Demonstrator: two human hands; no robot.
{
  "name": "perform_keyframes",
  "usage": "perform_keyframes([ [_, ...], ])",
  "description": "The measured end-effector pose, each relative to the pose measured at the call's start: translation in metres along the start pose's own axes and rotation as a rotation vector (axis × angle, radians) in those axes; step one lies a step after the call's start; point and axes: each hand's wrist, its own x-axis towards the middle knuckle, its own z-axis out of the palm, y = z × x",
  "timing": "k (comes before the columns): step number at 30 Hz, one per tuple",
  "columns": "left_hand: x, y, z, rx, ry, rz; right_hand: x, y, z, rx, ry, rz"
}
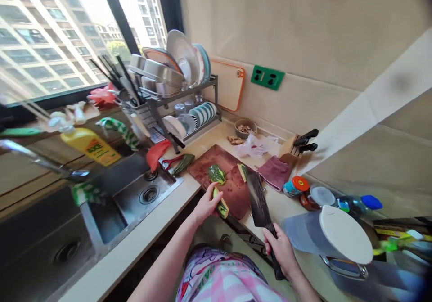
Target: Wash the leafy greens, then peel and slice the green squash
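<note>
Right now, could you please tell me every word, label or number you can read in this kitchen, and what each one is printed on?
None can be read for certain.
Yellow bottle by the sink: red label with green marks, too blurred to read.
Pink patterned clothing: green letters, partly hidden, unreadable.
Packets at the far right: print too blurred.
Orange-lidded jar: label too small.
Cleaver in the right hand: no marking readable.
</note>
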Motion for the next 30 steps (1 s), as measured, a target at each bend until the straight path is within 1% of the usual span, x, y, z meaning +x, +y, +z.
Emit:
perform_keyframes([
  [1, 0.020, 0.005, 0.012, 0.061, -0.003, 0.001, 0.002, 0.002, -0.003, 0.024, 0.037, 0.020],
  [2, 0.039, 0.010, 0.024, 0.177, 0.008, 0.020, 0.002, 0.003, -0.005, 0.048, 0.071, 0.041],
  [3, 0.058, 0.015, 0.033, 0.357, 0.025, 0.054, 0.003, 0.005, -0.006, 0.072, 0.098, 0.061],
  [5, 0.096, 0.029, 0.048, 0.845, 0.048, 0.135, 0.002, 0.007, -0.005, 0.113, 0.144, 0.084],
  [7, 0.133, 0.046, 0.056, 1.332, 0.039, 0.161, 0.002, 0.007, -0.001, 0.137, 0.190, 0.099],
  [8, 0.150, 0.055, 0.058, 1.509, 0.028, 0.149, 0.002, 0.006, 0.002, 0.145, 0.212, 0.108],
  [10, 0.181, 0.071, 0.060, 1.717, -0.004, 0.111, 0.002, 0.004, 0.011, 0.171, 0.259, 0.133],
  [12, 0.204, 0.080, 0.063, 1.799, -0.041, 0.086, 0.003, 0.002, 0.022, 0.213, 0.308, 0.163],
  [13, 0.211, 0.082, 0.065, 1.827, -0.066, 0.106, 0.004, 0.001, 0.027, 0.231, 0.332, 0.178],
  [14, 0.217, 0.081, 0.069, 1.871, -0.132, 0.169, 0.004, 0.000, 0.032, 0.243, 0.357, 0.188],
  [15, 0.222, 0.079, 0.074, 1.923, -0.258, 0.270, 0.003, -0.002, 0.037, 0.248, 0.380, 0.195],
  [16, 0.225, 0.075, 0.079, 1.968, -0.438, 0.403, 0.003, -0.003, 0.041, 0.251, 0.401, 0.199],
  [18, 0.232, 0.066, 0.091, 1.995, -0.891, 0.690, 0.002, -0.007, 0.048, 0.264, 0.438, 0.207],
  [19, 0.235, 0.060, 0.097, 1.981, -1.090, 0.797, 0.001, -0.008, 0.050, 0.274, 0.450, 0.212],
  [20, 0.238, 0.055, 0.101, 1.967, -1.220, 0.865, 0.000, -0.010, 0.052, 0.283, 0.459, 0.217],
  [21, 0.241, 0.050, 0.104, 1.962, -1.294, 0.912, -0.001, -0.011, 0.052, 0.291, 0.465, 0.225],
  [23, 0.245, 0.041, 0.106, 1.962, -1.343, 0.988, -0.001, -0.013, 0.052, 0.297, 0.469, 0.236],
  [26, 0.244, 0.033, 0.099, 1.929, -1.288, 1.090, 0.000, -0.014, 0.049, 0.288, 0.465, 0.231],
  [27, 0.241, 0.031, 0.097, 1.917, -1.252, 1.098, 0.000, -0.014, 0.047, 0.280, 0.458, 0.223],
  [28, 0.236, 0.030, 0.095, 1.909, -1.210, 1.077, 0.001, -0.014, 0.044, 0.268, 0.449, 0.212],
  [29, 0.231, 0.030, 0.093, 1.897, -1.159, 1.023, 0.002, -0.014, 0.041, 0.255, 0.437, 0.202],
  [30, 0.224, 0.031, 0.092, 1.867, -1.102, 0.938, 0.003, -0.014, 0.037, 0.238, 0.425, 0.191],
])
